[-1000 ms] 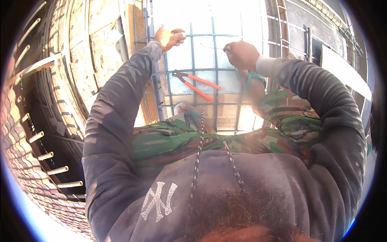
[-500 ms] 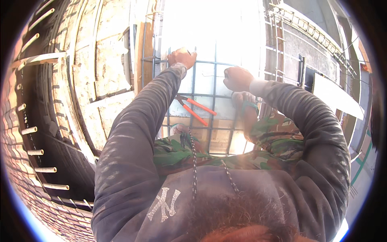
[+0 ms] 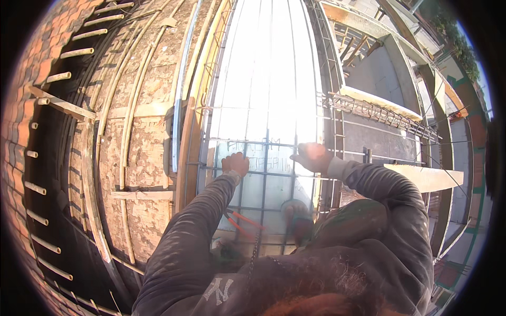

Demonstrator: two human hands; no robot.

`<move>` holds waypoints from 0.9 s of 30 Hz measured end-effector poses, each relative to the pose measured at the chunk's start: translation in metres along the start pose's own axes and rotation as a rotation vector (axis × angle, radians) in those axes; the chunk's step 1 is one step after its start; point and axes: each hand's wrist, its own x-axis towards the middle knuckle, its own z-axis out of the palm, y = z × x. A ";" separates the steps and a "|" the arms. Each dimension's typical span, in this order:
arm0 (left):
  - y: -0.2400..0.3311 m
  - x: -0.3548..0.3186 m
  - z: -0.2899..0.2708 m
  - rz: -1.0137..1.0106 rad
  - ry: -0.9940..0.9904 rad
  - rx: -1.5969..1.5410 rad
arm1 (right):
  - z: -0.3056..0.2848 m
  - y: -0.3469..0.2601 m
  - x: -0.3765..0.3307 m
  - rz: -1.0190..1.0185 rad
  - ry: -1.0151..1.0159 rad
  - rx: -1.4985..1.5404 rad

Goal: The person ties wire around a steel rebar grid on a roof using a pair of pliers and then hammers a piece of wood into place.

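A grid of thin steel rebar [image 3: 267, 173] lies over a pale sheet with handwriting on it. My left hand [image 3: 235, 164] is closed in a fist on the rebar at a crossing of the bars. Farther right, my right hand [image 3: 314, 157] has its fingers drawn together just above the right side of the grid; glare hides what they may hold. Closer to me, beside my left forearm, lie pliers with orange handles [image 3: 241, 227], smeared by motion. My bare foot [image 3: 293, 209] rests on the grid below my right hand.
Long bars run away down a sunlit strip between a wooden board [image 3: 186, 158] on the left and a rebar cage [image 3: 337, 142] on the right. A pale plank [image 3: 427, 178] juts out at the right. Bamboo poles [image 3: 126, 121] and roof tiles [image 3: 42, 66] are at the left.
The view has tilted forward, so both hands and the grid appear lower. A thin wire reaching left from my right hand earlier no longer shows. My left hand stays closed on the rebar.
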 end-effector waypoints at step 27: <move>0.003 0.005 0.013 -0.096 0.006 -0.082 | 0.129 0.040 0.110 -0.594 -0.053 -0.012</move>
